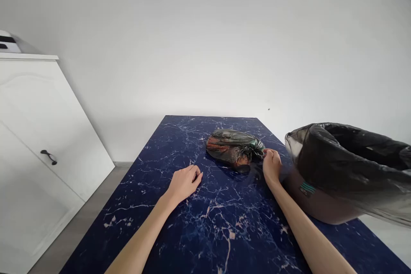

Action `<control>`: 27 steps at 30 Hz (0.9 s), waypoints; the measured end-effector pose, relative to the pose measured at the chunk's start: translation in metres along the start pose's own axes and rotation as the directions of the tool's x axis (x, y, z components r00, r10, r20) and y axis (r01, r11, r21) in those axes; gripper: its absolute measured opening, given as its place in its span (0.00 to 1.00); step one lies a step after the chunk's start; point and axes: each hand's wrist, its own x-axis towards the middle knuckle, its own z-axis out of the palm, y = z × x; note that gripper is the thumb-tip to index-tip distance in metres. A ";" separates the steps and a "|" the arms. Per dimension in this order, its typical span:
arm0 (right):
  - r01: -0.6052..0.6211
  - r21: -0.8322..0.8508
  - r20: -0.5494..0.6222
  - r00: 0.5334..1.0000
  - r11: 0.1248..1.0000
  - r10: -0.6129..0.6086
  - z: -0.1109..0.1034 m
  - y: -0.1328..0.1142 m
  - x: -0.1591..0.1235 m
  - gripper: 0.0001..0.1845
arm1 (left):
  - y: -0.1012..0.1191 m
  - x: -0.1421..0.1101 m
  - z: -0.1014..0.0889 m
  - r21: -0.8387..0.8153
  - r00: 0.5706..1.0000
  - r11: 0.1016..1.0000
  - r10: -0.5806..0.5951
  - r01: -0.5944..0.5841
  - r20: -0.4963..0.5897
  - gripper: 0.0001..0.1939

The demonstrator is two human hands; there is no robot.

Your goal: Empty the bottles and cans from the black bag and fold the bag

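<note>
A filled, tied dark plastic bag (233, 147) with reddish contents showing through lies on the dark blue marbled table (192, 231), toward the far side. My right hand (272, 165) is closed at the bag's knotted right end, pinching it. My left hand (184, 183) rests on the table to the left of the bag, fingers curled loosely, holding nothing I can see and not touching the bag.
A brown bin lined with a black plastic bag (340, 171) stands on the table's right side, close to my right forearm. A white cabinet with a black handle (49, 156) stands at the left. A plain white wall is behind the table.
</note>
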 end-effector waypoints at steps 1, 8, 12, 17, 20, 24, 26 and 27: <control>-0.013 0.012 0.043 0.999 1.000 0.013 0.002 0.001 -0.001 0.26 | 0.000 0.000 0.000 0.000 1.000 1.000 0.001 -0.001 0.002 0.18; 0.040 0.178 0.452 0.884 0.983 -0.118 0.013 -0.030 -0.036 0.30 | 0.003 -0.001 -0.003 0.019 1.000 1.000 -0.003 0.003 0.005 0.18; 0.025 0.277 0.595 0.780 0.960 -0.192 0.011 -0.048 -0.052 0.31 | 0.004 -0.001 -0.004 0.021 1.000 1.000 -0.006 0.006 0.004 0.17; 0.039 0.276 0.414 0.897 0.960 -0.155 0.002 -0.050 -0.048 0.32 | 0.003 -0.001 -0.003 0.009 1.000 1.000 -0.003 0.003 -0.003 0.17; 0.048 0.227 0.295 0.949 0.973 -0.115 0.001 -0.045 -0.042 0.24 | 0.004 -0.001 -0.002 -0.006 1.000 1.000 0.005 -0.005 -0.007 0.17; 0.053 0.152 0.246 0.965 0.987 -0.090 0.007 -0.038 -0.037 0.19 | 0.008 -0.002 0.001 -0.043 0.999 0.998 0.040 -0.040 -0.004 0.16; 0.062 0.140 0.254 0.963 0.988 -0.096 0.011 -0.034 -0.037 0.22 | 0.012 -0.002 0.003 -0.063 0.998 0.996 0.067 -0.067 -0.002 0.17; 0.064 0.135 0.263 0.960 0.989 -0.098 0.013 -0.032 -0.036 0.23 | 0.014 -0.003 0.003 -0.072 0.997 0.994 0.081 -0.081 -0.002 0.17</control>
